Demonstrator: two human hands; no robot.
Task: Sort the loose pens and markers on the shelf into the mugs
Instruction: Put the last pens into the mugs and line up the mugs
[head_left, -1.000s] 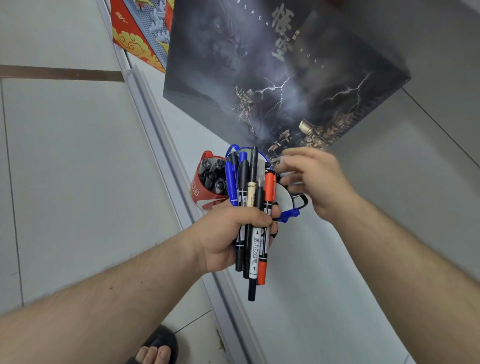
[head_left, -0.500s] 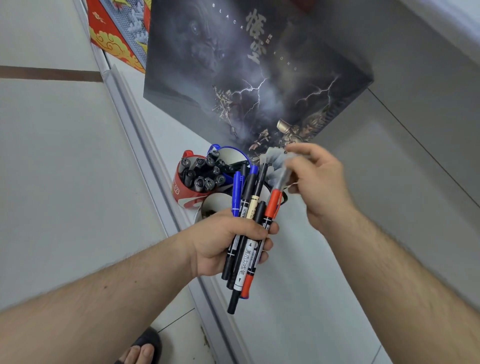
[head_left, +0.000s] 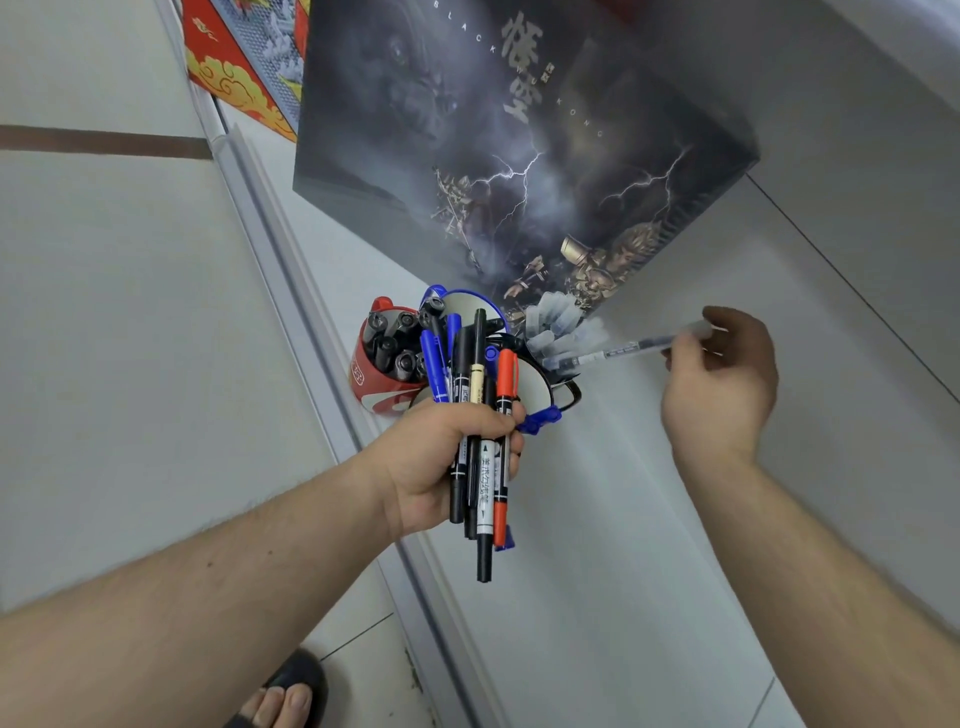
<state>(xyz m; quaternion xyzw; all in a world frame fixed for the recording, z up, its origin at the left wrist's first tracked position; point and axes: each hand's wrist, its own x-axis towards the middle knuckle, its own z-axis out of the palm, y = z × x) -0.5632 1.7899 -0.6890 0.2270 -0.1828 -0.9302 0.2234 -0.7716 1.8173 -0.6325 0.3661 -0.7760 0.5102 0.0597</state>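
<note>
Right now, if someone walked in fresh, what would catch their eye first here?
Probably the left hand at the centre, gripping a bundle of pens over the shelf. Behind it, a red mug stuffed with black markers stands before a big dark box with lightning art. To the right, the right hand pinches a clear pen.

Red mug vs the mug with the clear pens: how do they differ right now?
The red mug holds dark-capped markers; the black-handled mug holds clear, frosted pens. The red mug stands at the shelf's front edge; the black-handled mug sits further in, toward the dark box. The right hand pinches one clear pen, its far end at the black-handled mug; no hand touches the red mug. Both stand upright on the shelf.
</note>
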